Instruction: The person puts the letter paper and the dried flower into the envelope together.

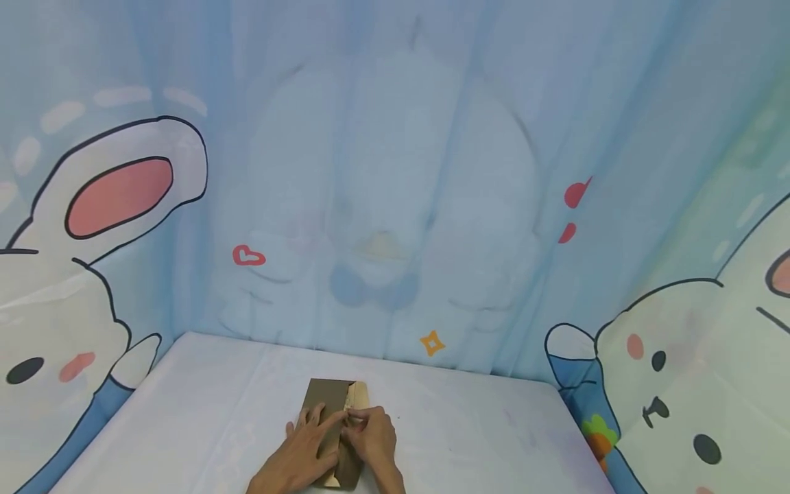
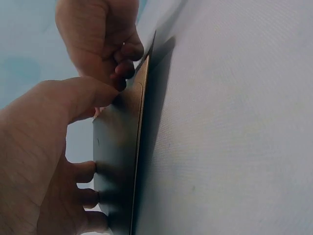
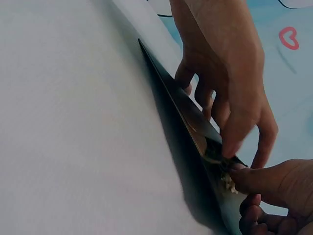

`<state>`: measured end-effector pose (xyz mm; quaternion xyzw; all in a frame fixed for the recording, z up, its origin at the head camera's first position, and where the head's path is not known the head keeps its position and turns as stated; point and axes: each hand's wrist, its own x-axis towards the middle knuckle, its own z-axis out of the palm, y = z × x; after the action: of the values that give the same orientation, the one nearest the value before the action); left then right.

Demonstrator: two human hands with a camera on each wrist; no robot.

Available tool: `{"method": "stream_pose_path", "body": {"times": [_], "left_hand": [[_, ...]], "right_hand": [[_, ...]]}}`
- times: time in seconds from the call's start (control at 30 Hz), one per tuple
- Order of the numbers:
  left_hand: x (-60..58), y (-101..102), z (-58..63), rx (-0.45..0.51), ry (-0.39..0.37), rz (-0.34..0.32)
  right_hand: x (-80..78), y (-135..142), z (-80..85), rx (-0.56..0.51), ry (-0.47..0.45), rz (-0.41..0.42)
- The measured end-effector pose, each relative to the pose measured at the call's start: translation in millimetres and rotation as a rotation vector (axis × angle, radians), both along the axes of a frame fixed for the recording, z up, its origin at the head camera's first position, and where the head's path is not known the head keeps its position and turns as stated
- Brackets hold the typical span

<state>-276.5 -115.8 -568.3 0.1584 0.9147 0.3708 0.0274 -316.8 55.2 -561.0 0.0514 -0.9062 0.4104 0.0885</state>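
A flat, brown folded piece of card [image 1: 326, 392], like a flattened box, lies on the white-covered table. Along its right side runs a pale tan flap [image 1: 361, 393], with rough, torn-looking bits [image 3: 228, 183] near the fingers in the right wrist view. My left hand [image 1: 299, 449] presses on the card with its fingers spread; in the left wrist view several of its fingertips [image 2: 90, 198] rest against the dark face. My right hand [image 1: 375, 436] pinches the card's seam between thumb and forefinger, close beside the left forefinger. Its other fingers are curled in.
The white tabletop [image 1: 481, 432] spreads out around the card. Behind it and at both sides hangs a pale blue curtain [image 1: 382, 171] printed with cartoon rabbits, meeting the table's back edge.
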Motion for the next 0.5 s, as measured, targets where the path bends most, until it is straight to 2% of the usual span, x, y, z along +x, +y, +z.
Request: {"method": "stream_pose_path", "body": {"times": [0.1, 0.33, 0.43, 0.5], "left_hand": [[1.5, -0.6, 0.9, -0.004, -0.001, -0.007], [7.2, -1.3, 9.0, -0.017, 0.024, 0.000], [9.8, -1.3, 15.0, -0.039, 0.044, 0.031], [9.8, -1.5, 20.8, -0.078, 0.101, 0.074]], "right_hand": [[3.0, 10.8, 3.8, -0.001, 0.006, -0.037], [-0.2, 45.4, 15.5, 0.037, 0.073, -0.198], [0.2, 62.0, 17.8, 0.025, 0.124, -0.226], [2.8, 73.1, 19.2, 0.030, 0.175, -0.223]]}}
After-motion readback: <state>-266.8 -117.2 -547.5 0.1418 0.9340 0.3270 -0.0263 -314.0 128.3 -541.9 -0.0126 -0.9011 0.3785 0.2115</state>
